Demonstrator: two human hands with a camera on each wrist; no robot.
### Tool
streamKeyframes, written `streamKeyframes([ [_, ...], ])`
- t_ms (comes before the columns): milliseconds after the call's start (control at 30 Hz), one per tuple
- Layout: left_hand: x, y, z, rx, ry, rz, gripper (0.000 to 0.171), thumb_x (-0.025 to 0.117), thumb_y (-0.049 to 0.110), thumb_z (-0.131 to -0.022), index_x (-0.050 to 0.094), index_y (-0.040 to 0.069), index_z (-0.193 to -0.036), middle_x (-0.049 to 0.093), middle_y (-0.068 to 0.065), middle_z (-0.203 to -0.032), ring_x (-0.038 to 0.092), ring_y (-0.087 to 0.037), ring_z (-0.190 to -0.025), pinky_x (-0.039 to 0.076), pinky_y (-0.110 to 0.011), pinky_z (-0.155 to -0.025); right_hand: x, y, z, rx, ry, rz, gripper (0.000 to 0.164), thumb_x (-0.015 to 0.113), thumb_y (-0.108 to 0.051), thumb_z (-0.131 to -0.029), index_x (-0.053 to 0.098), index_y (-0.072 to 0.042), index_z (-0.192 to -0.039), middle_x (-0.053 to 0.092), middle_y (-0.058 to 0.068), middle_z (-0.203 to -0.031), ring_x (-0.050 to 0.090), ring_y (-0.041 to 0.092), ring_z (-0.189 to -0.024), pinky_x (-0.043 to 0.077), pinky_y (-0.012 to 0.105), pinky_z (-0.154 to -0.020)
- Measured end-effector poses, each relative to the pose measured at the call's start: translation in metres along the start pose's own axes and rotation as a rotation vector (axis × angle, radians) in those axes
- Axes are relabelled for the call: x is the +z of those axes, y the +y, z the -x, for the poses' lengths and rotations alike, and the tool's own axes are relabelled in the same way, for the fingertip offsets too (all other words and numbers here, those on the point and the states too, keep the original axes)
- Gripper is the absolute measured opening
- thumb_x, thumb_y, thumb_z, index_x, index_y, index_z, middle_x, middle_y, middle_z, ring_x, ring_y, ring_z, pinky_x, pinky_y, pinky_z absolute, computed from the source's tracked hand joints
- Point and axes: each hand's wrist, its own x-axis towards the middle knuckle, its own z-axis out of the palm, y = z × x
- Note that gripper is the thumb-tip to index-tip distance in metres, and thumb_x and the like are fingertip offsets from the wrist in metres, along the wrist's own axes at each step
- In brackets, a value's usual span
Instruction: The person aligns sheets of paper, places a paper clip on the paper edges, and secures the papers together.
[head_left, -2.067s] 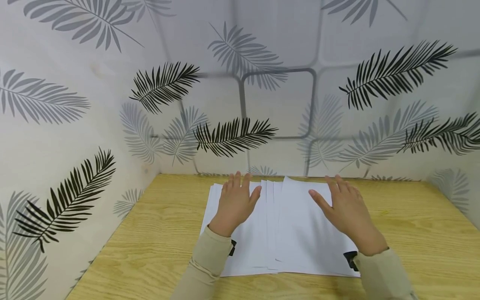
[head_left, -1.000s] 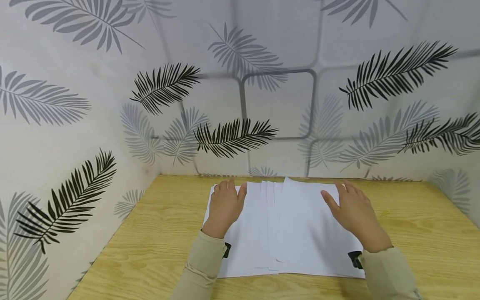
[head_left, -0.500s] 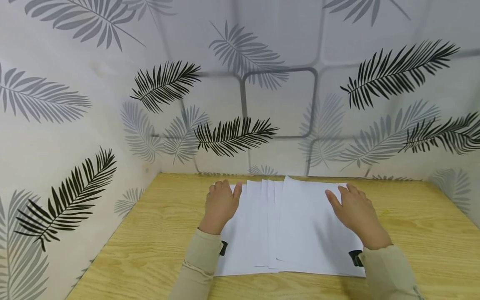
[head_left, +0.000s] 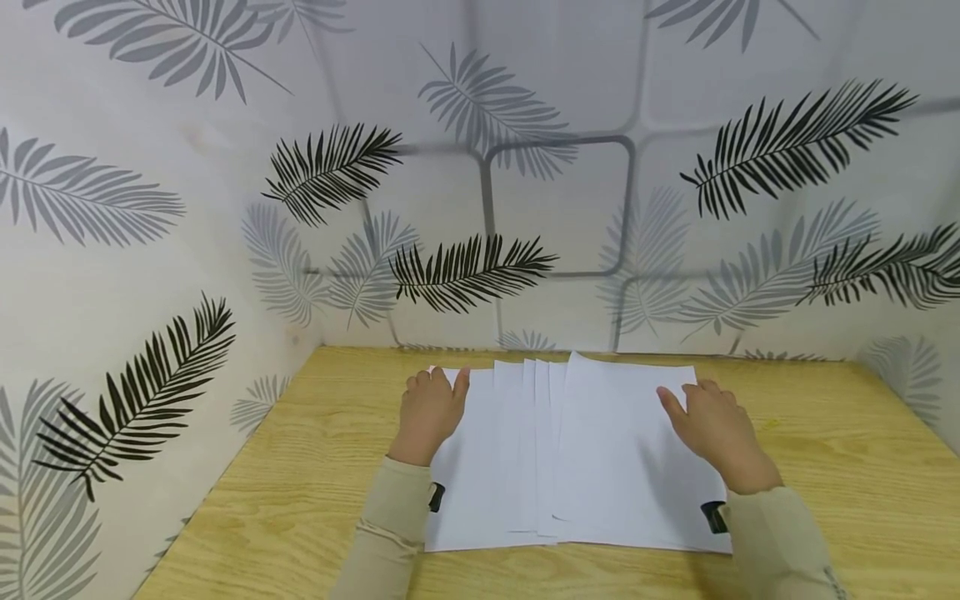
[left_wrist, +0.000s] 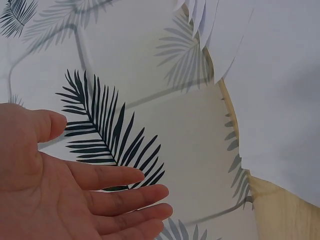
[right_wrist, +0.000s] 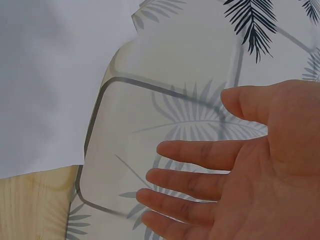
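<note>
Several white sheets of paper (head_left: pixel 615 450) lie fanned side to side and overlapping in the middle of the table. Over the left edge of the sheets is my left hand (head_left: pixel 431 412), and in the left wrist view its fingers (left_wrist: pixel 120 175) are relaxed and hold nothing. My right hand (head_left: pixel 720 429) is above the sheets' right edge, thumb pointing inward. The right wrist view shows the same hand with spread, nearly straight fingers (right_wrist: pixel 195 155) and a bare palm. Sheet corners stick out near the back in both wrist views.
The wood-grain table (head_left: pixel 300 492) runs back to a wall (head_left: pixel 555 208) covered in leaf-patterned material, which also lines the left side. A black wrist mount (head_left: pixel 715 517) sits at the right sleeve, and another black mount (head_left: pixel 437 497) at the left.
My hands have moved apart: the left one shifted leftward to the sheets' left edge, the right one rightward and slightly nearer. The paper sheets look nearly unchanged.
</note>
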Motion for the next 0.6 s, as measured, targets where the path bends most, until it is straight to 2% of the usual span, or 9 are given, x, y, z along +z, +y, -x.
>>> streamKeyframes([
  [400,0.007,-0.017,-0.006,-0.073,-0.071,-0.025,0.059,0.033,0.036,-0.105,0.055,-0.018,-0.112,0.055,-0.034,-0.107,0.05,-0.048,-0.106,0.044,-0.056,-0.087,0.007,0.011,-0.004,0.045,-0.083,0.012,0.06,0.037,-0.033,-0.103,0.05,0.023,-0.12,0.047,0.044,-0.116,0.045,0.06,-0.104,0.042,0.064,-0.081],
  [600,0.012,-0.025,-0.011,-0.107,-0.072,-0.034,0.058,0.034,0.036,-0.105,0.056,-0.018,-0.109,0.056,-0.034,-0.104,0.052,-0.047,-0.102,0.045,-0.055,-0.084,0.01,0.017,-0.006,0.055,-0.097,0.029,0.059,0.036,-0.034,-0.104,0.052,0.022,-0.117,0.05,0.041,-0.107,0.048,0.059,-0.097,0.043,0.063,-0.076],
])
